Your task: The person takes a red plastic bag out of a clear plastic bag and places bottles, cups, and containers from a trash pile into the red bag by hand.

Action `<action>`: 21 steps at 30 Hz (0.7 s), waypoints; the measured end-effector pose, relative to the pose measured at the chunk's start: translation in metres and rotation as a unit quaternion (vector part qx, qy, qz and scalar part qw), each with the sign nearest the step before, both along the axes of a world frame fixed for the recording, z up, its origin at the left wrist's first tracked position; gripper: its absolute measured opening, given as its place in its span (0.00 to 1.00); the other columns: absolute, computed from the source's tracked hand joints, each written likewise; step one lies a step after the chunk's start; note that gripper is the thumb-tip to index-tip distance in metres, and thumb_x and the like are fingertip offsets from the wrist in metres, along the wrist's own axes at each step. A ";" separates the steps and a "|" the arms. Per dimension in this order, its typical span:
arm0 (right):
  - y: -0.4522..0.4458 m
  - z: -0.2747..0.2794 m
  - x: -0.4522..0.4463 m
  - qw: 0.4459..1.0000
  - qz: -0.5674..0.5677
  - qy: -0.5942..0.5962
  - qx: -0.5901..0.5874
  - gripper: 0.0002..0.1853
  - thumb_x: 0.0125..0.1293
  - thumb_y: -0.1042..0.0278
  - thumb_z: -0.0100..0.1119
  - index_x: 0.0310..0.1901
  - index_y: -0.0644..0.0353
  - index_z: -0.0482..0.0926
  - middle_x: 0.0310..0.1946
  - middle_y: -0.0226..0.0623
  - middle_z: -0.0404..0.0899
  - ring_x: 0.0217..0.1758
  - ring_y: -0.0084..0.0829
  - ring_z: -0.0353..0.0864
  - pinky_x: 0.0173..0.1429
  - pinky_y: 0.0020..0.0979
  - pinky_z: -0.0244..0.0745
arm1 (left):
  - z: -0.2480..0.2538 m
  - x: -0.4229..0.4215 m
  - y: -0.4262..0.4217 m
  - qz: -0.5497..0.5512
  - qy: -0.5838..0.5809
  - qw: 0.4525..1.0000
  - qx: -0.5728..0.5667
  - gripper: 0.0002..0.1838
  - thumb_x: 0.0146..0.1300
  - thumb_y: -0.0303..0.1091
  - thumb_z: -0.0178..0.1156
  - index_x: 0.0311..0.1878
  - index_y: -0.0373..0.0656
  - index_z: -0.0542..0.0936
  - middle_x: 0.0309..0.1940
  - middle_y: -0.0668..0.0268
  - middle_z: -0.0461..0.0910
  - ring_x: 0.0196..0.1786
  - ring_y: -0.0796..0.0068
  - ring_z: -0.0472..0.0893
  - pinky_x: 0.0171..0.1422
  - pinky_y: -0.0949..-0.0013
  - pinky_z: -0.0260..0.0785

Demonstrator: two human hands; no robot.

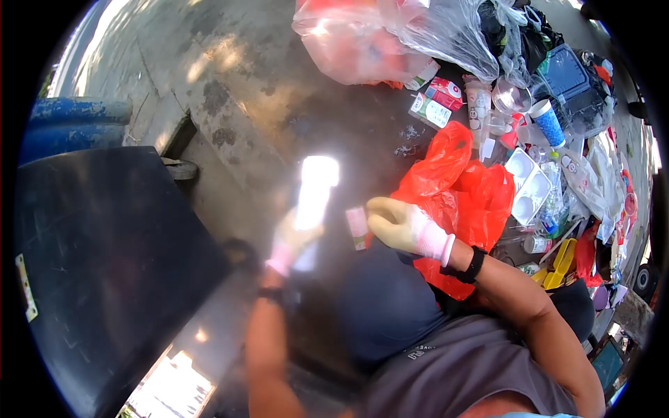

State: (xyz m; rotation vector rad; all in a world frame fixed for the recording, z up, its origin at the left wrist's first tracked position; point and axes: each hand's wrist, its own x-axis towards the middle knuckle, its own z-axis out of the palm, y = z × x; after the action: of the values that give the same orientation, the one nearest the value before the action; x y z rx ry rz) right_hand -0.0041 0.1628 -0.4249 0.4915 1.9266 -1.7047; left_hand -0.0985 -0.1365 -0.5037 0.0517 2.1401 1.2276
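In the middle of the frame, the left hand (294, 240), gloved, has its grip closed around a white object (317, 191), which stands nearly upright with its top clear of the fingers; it seems held low so that most of it stays free of the palm. Just to the right, the right hand (403, 226), also gloved, has curled fingers near a small pink-and-white carton (357, 228). Glare and blur leave it unclear what exactly the white object is, and I cannot tell whether the right grip is closed on anything or touches the carton. A red bag (481, 198) is bunched behind the right wrist, right of centre, probably set there to be within easy reach. Two drink cartons (430, 110) lie beside it toward the upper right, near a blue cup (547, 124) and a white tray (529, 188), loosely heaped, which suggests they were put down without sorting. A clear bag (362, 42) bulges at the top centre, while a black panel (104, 279) fills the left edge
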 end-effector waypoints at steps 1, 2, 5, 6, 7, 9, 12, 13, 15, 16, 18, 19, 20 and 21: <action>0.001 -0.002 0.004 1.000 0.002 0.006 0.020 0.23 0.79 0.54 0.59 0.64 0.64 0.83 0.50 0.50 0.91 0.56 0.42 0.91 0.63 0.38 0.82 | -0.006 0.000 -0.005 -0.025 -0.025 0.997 -0.066 0.27 0.58 0.48 0.79 0.55 0.38 0.89 0.43 0.56 0.92 0.47 0.64 0.90 0.56 0.61 0.82; 0.002 0.005 0.005 1.000 -0.006 0.001 0.015 0.23 0.79 0.54 0.59 0.64 0.63 0.84 0.53 0.53 0.90 0.59 0.44 0.90 0.64 0.39 0.82 | -0.017 -0.004 -0.010 -0.048 -0.046 0.989 -0.131 0.29 0.57 0.47 0.79 0.56 0.37 0.88 0.44 0.58 0.91 0.47 0.67 0.88 0.56 0.63 0.82; 0.006 0.015 0.004 1.000 0.008 -0.003 0.004 0.24 0.78 0.54 0.59 0.65 0.62 0.83 0.55 0.54 0.90 0.60 0.44 0.90 0.65 0.39 0.82 | -0.027 -0.017 -0.020 -0.083 -0.068 0.979 -0.171 0.31 0.58 0.48 0.79 0.58 0.36 0.86 0.47 0.58 0.91 0.47 0.69 0.88 0.55 0.63 0.82; 0.008 0.008 0.006 1.000 -0.002 0.007 0.012 0.24 0.78 0.54 0.60 0.65 0.62 0.84 0.54 0.53 0.90 0.60 0.44 0.90 0.65 0.38 0.82 | -0.031 -0.017 -0.024 -0.065 -0.073 0.985 -0.145 0.31 0.58 0.48 0.79 0.58 0.36 0.86 0.47 0.58 0.91 0.47 0.69 0.89 0.55 0.63 0.82; 0.007 0.003 0.010 1.000 -0.009 0.015 0.018 0.23 0.78 0.54 0.60 0.65 0.62 0.84 0.53 0.52 0.90 0.59 0.43 0.90 0.64 0.38 0.82 | -0.033 -0.011 -0.029 -0.045 -0.082 0.988 -0.121 0.31 0.58 0.48 0.79 0.58 0.36 0.87 0.47 0.58 0.91 0.47 0.69 0.89 0.55 0.62 0.82; 0.006 0.001 0.010 0.999 -0.028 0.024 0.020 0.23 0.78 0.55 0.60 0.64 0.62 0.84 0.51 0.51 0.91 0.56 0.40 0.91 0.63 0.37 0.83 | -0.003 -0.010 -0.013 -0.034 -0.019 0.994 -0.107 0.30 0.59 0.49 0.80 0.57 0.36 0.87 0.46 0.60 0.91 0.45 0.71 0.88 0.53 0.63 0.82; 0.003 -0.003 0.018 1.000 -0.024 0.011 -0.011 0.22 0.77 0.56 0.61 0.63 0.62 0.84 0.50 0.50 0.91 0.55 0.38 0.91 0.62 0.36 0.83 | -0.012 -0.002 -0.016 -0.036 -0.028 0.990 -0.135 0.31 0.59 0.51 0.79 0.57 0.37 0.87 0.46 0.59 0.91 0.47 0.69 0.89 0.55 0.63 0.82; 0.003 0.002 0.015 1.000 -0.010 0.000 -0.025 0.22 0.77 0.56 0.61 0.63 0.62 0.84 0.50 0.50 0.91 0.55 0.38 0.91 0.61 0.36 0.83 | -0.014 -0.005 -0.013 -0.021 -0.109 0.983 -0.145 0.32 0.59 0.53 0.78 0.57 0.37 0.88 0.46 0.57 0.92 0.49 0.67 0.90 0.57 0.62 0.82; 0.006 0.017 0.007 1.000 0.000 -0.007 -0.022 0.21 0.78 0.58 0.61 0.63 0.62 0.84 0.48 0.48 0.91 0.54 0.37 0.91 0.60 0.36 0.83 | -0.016 -0.012 -0.005 -0.206 -0.052 0.923 -0.321 0.32 0.56 0.56 0.76 0.55 0.39 0.89 0.49 0.50 0.92 0.51 0.57 0.92 0.59 0.58 0.83; 0.009 0.011 0.008 1.000 -0.010 0.014 -0.013 0.21 0.78 0.58 0.61 0.63 0.63 0.84 0.48 0.48 0.91 0.54 0.37 0.91 0.60 0.36 0.83 | -0.020 -0.014 -0.002 -0.175 -0.072 0.940 -0.282 0.32 0.56 0.56 0.76 0.55 0.39 0.89 0.49 0.50 0.92 0.51 0.55 0.92 0.59 0.58 0.83; 0.009 0.002 0.019 0.999 -0.038 0.025 -0.006 0.22 0.77 0.58 0.61 0.64 0.63 0.84 0.47 0.48 0.90 0.54 0.38 0.91 0.60 0.36 0.83 | -0.024 -0.002 -0.006 -0.142 -0.077 0.954 -0.252 0.31 0.56 0.55 0.76 0.54 0.39 0.89 0.49 0.49 0.92 0.51 0.53 0.92 0.59 0.57 0.83; 0.012 0.002 0.020 0.998 -0.055 0.027 0.001 0.22 0.77 0.58 0.61 0.64 0.64 0.84 0.47 0.49 0.90 0.54 0.38 0.91 0.60 0.36 0.84 | 0.003 -0.007 0.009 -0.137 -0.048 0.957 -0.252 0.31 0.56 0.55 0.76 0.53 0.39 0.89 0.48 0.49 0.92 0.51 0.52 0.92 0.59 0.57 0.82; 0.018 0.004 0.020 0.997 -0.074 0.032 0.013 0.22 0.77 0.57 0.61 0.64 0.64 0.84 0.48 0.50 0.90 0.54 0.39 0.91 0.60 0.37 0.84 | 0.026 -0.012 0.027 -0.133 -0.017 0.959 -0.249 0.31 0.56 0.55 0.76 0.53 0.39 0.89 0.47 0.49 0.92 0.51 0.52 0.92 0.59 0.57 0.82; 0.023 0.006 0.020 0.997 -0.067 0.026 0.030 0.22 0.77 0.58 0.60 0.64 0.64 0.84 0.48 0.52 0.90 0.55 0.42 0.91 0.61 0.37 0.84 | 0.042 -0.009 0.035 -0.108 0.043 0.967 -0.225 0.31 0.55 0.54 0.76 0.53 0.38 0.89 0.46 0.49 0.92 0.49 0.52 0.92 0.58 0.55 0.83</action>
State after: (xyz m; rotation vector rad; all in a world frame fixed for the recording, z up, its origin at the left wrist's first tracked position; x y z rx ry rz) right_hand 0.0157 0.1854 -0.4185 0.6169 2.0286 -1.7621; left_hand -0.1077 -0.1020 -0.4614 0.1385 2.3683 0.6072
